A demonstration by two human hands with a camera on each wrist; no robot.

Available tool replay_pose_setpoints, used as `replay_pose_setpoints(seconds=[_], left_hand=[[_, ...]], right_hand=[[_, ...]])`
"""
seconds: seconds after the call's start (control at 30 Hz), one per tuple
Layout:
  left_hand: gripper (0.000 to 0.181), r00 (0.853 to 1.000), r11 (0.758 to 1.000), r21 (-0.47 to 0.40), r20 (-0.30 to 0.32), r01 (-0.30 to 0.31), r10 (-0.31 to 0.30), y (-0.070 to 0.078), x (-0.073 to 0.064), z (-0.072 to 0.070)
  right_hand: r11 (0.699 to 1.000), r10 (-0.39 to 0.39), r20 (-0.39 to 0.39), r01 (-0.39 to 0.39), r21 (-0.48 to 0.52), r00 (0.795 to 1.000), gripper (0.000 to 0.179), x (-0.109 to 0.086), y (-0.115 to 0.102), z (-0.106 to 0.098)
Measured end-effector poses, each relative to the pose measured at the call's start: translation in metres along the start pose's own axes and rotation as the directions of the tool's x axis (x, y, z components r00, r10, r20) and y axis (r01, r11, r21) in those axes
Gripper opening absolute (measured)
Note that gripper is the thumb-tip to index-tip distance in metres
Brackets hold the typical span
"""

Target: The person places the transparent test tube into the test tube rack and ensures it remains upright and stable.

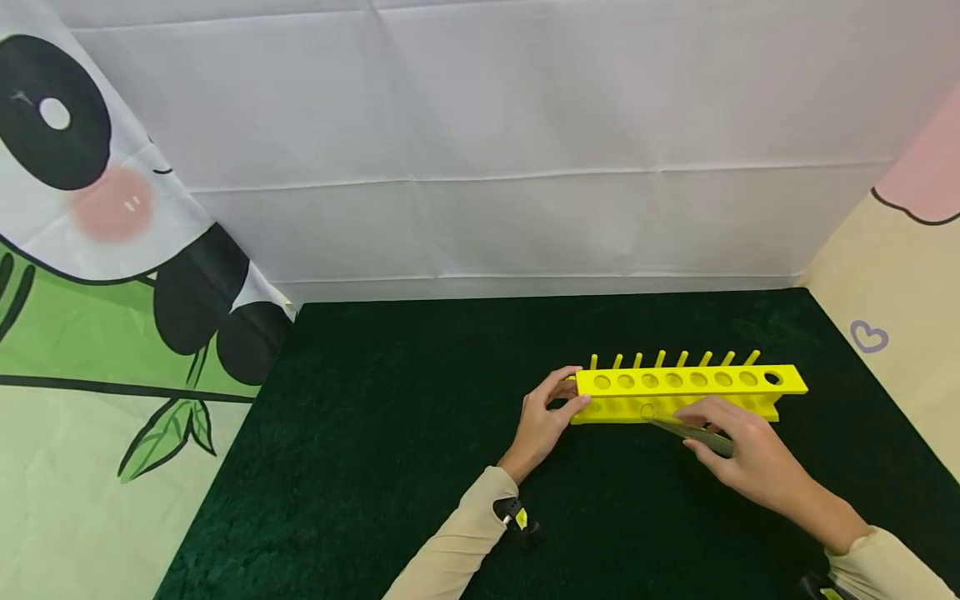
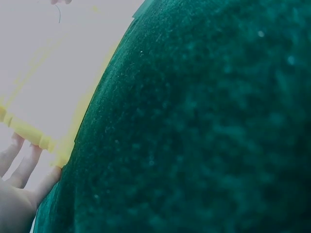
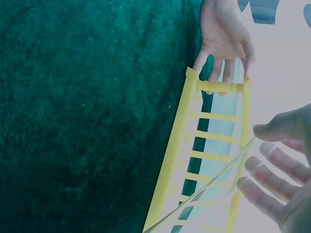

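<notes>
A yellow test tube rack (image 1: 686, 392) stands on the dark green cloth, with round holes along its top and a row of pegs behind. My left hand (image 1: 542, 421) grips its left end, thumb in front and fingers round the side. In front of the rack, my right hand (image 1: 761, 462) pinches a clear test tube (image 1: 711, 439) between thumb and fingers. The tube lies tilted, its round mouth pointing left toward the rack. In the right wrist view only a thin bright edge of the tube (image 3: 209, 182) shows. The rack in the left wrist view is washed out.
Dark green cloth (image 1: 390, 442) covers the table. A white sheet (image 1: 525, 225) rises behind it. Printed cartoon panels stand at the left (image 1: 90, 333) and right (image 1: 915, 333) sides.
</notes>
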State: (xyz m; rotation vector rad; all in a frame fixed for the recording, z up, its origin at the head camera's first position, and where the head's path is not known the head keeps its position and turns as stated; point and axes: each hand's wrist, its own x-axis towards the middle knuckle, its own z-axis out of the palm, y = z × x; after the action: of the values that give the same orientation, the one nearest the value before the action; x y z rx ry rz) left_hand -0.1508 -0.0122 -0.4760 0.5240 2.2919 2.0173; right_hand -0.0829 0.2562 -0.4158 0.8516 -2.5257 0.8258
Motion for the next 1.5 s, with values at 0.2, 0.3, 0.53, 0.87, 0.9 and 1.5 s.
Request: replay_pose_setpoints(seconds=[0.2,0.3,0.53,0.87,0.9,1.5], left_hand=[[0.04,1.0,1.0,0.008,-0.015,-0.007,0.007,-0.019,0.005,0.003],[0.041,1.0,1.0,0.008,-0.017,-0.012,0.012,-0.02,0.005,0.003],[0.045,1.0,1.0,0.014,-0.011,-0.015,0.015,-0.02,0.005,0.003],[0.042,1.0,1.0,0.006,-0.01,-0.005,0.005,-0.021,0.004,0.002],[0.042,1.0,1.0,0.007,-0.01,-0.001,0.001,-0.021,0.004,0.002],[0.042,0.999,0.999,-0.016,-0.001,-0.032,0.032,-0.02,-0.003,-0.003]], right_hand=[[1.0,-0.012,-0.012,0.013,0.024,1.0,0.051,0.001,0.001,-0.003],[0.999,-0.013,-0.015,0.014,0.032,1.0,0.051,0.001,0.004,-0.004],[1.0,-0.002,-0.026,0.003,0.023,1.0,0.049,0.001,0.008,-0.006],[0.999,0.011,-0.061,-0.008,0.042,0.998,0.053,0.002,0.008,-0.01],[0.999,0.011,-0.064,-0.008,0.048,0.998,0.053,0.002,0.008,-0.011],[0.997,0.037,-0.136,-0.029,0.067,0.99,0.054,-0.001,-0.004,-0.018]])
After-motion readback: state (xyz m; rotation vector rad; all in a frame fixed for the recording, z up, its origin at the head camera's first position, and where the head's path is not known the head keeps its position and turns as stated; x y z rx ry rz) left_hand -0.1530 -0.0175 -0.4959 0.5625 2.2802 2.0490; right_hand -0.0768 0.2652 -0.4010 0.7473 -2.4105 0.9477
